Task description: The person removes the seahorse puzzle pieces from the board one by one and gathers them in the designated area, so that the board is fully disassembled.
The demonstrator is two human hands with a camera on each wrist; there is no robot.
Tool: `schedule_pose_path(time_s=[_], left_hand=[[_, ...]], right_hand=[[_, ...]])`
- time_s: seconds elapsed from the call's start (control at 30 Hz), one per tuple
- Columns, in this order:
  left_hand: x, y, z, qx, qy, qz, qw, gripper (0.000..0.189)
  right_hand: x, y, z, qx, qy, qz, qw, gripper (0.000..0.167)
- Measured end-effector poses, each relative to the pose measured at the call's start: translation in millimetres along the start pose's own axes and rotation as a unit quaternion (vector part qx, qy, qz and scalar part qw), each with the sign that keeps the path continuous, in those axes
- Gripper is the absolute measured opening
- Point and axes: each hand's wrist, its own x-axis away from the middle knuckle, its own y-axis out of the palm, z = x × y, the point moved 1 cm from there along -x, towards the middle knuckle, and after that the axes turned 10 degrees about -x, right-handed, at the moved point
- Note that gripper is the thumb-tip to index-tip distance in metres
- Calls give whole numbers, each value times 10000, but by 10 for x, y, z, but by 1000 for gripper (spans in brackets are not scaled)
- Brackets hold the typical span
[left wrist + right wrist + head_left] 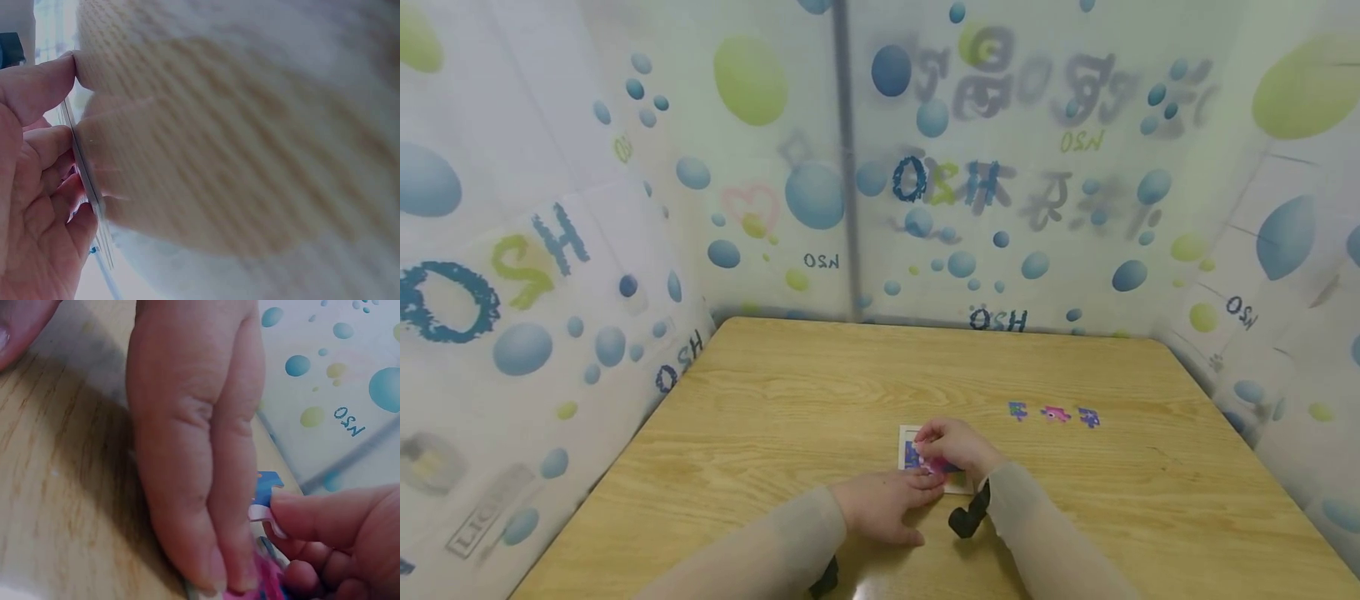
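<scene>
A small jigsaw puzzle with a white border [907, 433] lies on the table under both hands. My left hand [887, 502] reaches across its near side, and the fingertips press on the pink and purple picture; in the right wrist view two of its fingers [181, 437] point straight down onto it. With thumb and fingers, my right hand [958, 447] pinches a blue and white jigsaw piece [267, 487] over the puzzle's upper part. The left wrist view shows the left hand [44, 169] low against the tabletop. The hands hide much of the picture.
To the right of the puzzle lie three loose jigsaw pieces: a blue-green one [1017, 411], a pink one [1056, 413] and a purple one [1089, 417]. The wooden table [760, 417] is enclosed by a spotted curtain [760, 183] at the back and sides.
</scene>
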Motion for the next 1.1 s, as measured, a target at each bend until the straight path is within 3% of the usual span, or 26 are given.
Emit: schedule_pose_path(time_s=[0.17, 0.4, 0.63, 1.1], left_hand=[[-3, -10, 0, 92, 17, -86, 9999, 71], [-8, -34, 8, 108, 21, -159, 9998, 69], [-3, -33, 21, -6, 38, -76, 10000, 69], [3, -32, 13, 60, -75, -149, 9998, 70]], right_hand=[[8, -27, 5, -326, -92, -76, 9994, 13], [16, -102, 15, -740, -42, 124, 9972, 14], [14, -205, 53, -1327, -21, 116, 9911, 14], [45, -711, 100, -576, -256, 248, 9977, 14]])
